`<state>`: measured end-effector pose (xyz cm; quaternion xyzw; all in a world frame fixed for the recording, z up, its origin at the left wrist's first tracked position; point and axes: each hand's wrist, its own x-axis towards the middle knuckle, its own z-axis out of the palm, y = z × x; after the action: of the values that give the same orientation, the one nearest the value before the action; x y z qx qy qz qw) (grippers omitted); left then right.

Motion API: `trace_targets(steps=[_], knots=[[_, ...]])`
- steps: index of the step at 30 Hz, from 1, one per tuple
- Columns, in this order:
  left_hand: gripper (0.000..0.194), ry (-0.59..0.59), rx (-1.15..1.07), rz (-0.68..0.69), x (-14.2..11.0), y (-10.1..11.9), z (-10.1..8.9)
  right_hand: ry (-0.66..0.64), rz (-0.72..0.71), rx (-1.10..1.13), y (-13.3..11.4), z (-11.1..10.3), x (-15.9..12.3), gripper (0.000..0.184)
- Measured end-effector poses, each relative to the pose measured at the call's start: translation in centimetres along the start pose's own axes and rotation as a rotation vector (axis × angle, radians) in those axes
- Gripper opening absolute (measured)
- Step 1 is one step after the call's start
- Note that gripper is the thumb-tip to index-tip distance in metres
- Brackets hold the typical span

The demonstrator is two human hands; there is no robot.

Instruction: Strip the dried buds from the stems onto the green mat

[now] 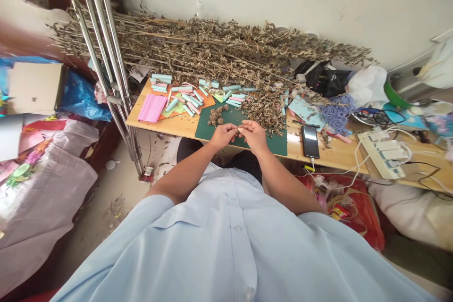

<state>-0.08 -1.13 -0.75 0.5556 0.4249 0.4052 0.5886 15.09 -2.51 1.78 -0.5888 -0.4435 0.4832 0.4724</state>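
Observation:
My left hand [225, 135] and my right hand [253, 136] meet over the front edge of a dark green cutting mat [204, 124]. Fingers of both are pinched together at the tips; whatever sits between them is too small to make out. Just beyond my left hand lies a small heap of brown, rolled balls [217, 115] on the mat. A loose pile of dried leaves [268, 112] spreads behind my right hand, partly covering the mat.
Long dried plant stalks [212, 49] stretch along the wall. Rolled blue and pink paper [191, 100] lies left. A phone [310, 141], blue cord [339, 114] and power strip [382, 155] lie right. Metal crutches [106, 56] stand by the table's left end.

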Motion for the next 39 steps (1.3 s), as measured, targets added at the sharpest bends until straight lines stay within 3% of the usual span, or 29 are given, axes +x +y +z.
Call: trace_targets(steps=[8, 18, 28, 34, 39], knots=[[0.019, -0.015, -0.004, 0.014, 0.0, 0.1, -0.1, 0.003, -0.117, -0.105, 0.5, -0.3, 0.5, 0.047], [0.018, 0.006, -0.035, -0.027, 0.0, 0.6, 0.0, 0.081, -0.122, -0.071, 1.1, -0.9, 1.1, 0.045], [0.021, -0.013, 0.046, 0.003, -0.1, 0.5, 0.0, -0.046, -0.187, -0.167, 0.4, -0.5, 1.0, 0.04], [0.017, -0.027, 0.03, 0.01, 0.1, 0.2, -0.1, 0.054, -0.162, -0.149, 1.5, 0.2, 1.4, 0.044], [0.016, -0.008, -0.01, -0.036, 0.1, 0.3, -0.1, 0.154, -0.133, -0.103, 2.3, -0.5, 2.3, 0.044]])
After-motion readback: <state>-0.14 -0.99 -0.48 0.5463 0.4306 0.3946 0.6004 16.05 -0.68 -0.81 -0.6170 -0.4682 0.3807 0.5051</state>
